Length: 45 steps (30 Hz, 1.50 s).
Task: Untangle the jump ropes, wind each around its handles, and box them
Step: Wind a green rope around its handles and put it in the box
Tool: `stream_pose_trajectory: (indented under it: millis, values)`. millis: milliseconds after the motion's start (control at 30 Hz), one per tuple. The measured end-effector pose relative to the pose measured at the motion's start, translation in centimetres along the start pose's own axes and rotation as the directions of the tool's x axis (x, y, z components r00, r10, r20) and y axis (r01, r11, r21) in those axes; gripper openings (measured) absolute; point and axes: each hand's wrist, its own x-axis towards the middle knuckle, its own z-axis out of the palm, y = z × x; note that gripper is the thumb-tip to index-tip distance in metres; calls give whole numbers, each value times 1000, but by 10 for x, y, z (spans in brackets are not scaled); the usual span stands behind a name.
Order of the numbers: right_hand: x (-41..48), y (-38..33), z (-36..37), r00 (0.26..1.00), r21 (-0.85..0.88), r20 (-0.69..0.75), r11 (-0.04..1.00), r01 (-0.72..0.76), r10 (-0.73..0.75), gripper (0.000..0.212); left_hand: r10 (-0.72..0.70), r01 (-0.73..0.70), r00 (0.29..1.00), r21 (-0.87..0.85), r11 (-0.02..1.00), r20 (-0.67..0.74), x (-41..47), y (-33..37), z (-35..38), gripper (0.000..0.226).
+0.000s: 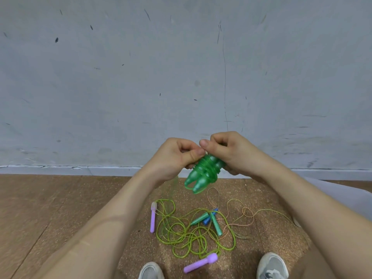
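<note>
Head view shows both hands raised before a grey wall (181,77), clamped on the green rope (203,174), which is coiled around its two handles. The left hand (177,156) pinches the bundle's upper end with curled fingers and thumb; the right hand (231,152) curls around the same end. Below, on the floor (60,208), a yellow rope (181,232) with purple handles (201,263) lies tangled with teal handles (216,223), a blue handle (209,218) and a speckled cord (247,214), near two shoes (272,265).
</note>
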Motion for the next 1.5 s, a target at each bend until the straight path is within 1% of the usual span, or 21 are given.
stream_pose_trajectory:
  millis: [67,167,233,300,367,400,433,467,500,567,600,667,733,833,967,1033,1133,1233,1367,1433,1500]
  values:
    - [-3,-3,-3,994,269,94,959,-85,62,34,-43,40,999,-157,987,-20,1,0,2,19]
    - [-5,-7,-8,986,505,154,853,-135,65,26,-163,133,986,-390,911,-45,4,-4,6,20]
    - [-5,-9,-9,990,674,122,726,-137,72,22,-224,169,973,-481,860,-60,6,-11,13,22]
    - [-2,-7,-8,991,782,42,613,-110,125,19,-227,161,969,-440,884,-102,7,-16,26,11]
    - [4,-1,-8,974,783,-66,617,-83,215,18,-113,79,976,-180,981,-188,6,-17,38,12]
    - [8,3,-8,958,749,-131,658,-74,257,19,-24,30,978,26,999,-209,5,-16,41,12]
    - [10,7,-9,937,695,-198,715,-73,288,20,56,-4,977,245,969,-206,3,-16,43,11]
    - [12,10,-10,916,626,-261,776,-80,306,22,137,-36,975,482,876,-176,1,-15,43,13]
    - [13,13,-10,899,550,-313,830,-92,307,24,237,-84,964,707,702,-121,-2,-13,43,16]
    - [11,16,-6,891,375,-373,921,-109,258,26,409,-209,911,919,334,59,-4,-11,41,11]
    - [10,17,-4,894,259,-392,959,-119,216,28,455,-246,883,940,236,117,-4,-10,40,7]
    - [8,16,-1,908,18,-398,990,-137,132,30,512,-294,843,938,185,163,-2,-6,33,11]
    - [7,14,-1,925,-101,-370,986,-136,90,29,556,-329,815,920,214,162,2,-4,20,22]
    - [6,11,-3,948,-165,-318,984,-66,11,24,563,-347,812,904,252,155,5,-4,4,39]
    - [5,6,-3,973,-202,-213,978,41,-84,15,476,-304,877,847,437,69,4,1,-5,42]
    - [2,4,-3,988,-186,-130,981,56,-81,14,369,-234,929,765,601,-6,1,1,-9,29]
    - [-3,0,-5,999,-47,-38,998,32,-34,19,196,-115,975,515,850,-106,-1,2,-11,10]
    - [-4,-3,-8,1000,122,26,992,-12,9,24,80,-44,991,310,950,-104,-1,4,-8,18]
    - [-4,-5,-9,998,401,67,915,-45,20,23,-30,21,991,-64,998,-128,2,1,-2,22]
    - [-3,-6,-6,998,595,41,801,-60,44,20,-102,51,978,-270,962,-179,5,-3,7,24]
    - [-2,-6,0,996,735,-7,676,-53,85,15,-161,84,970,-366,927,-183,6,-8,20,25]
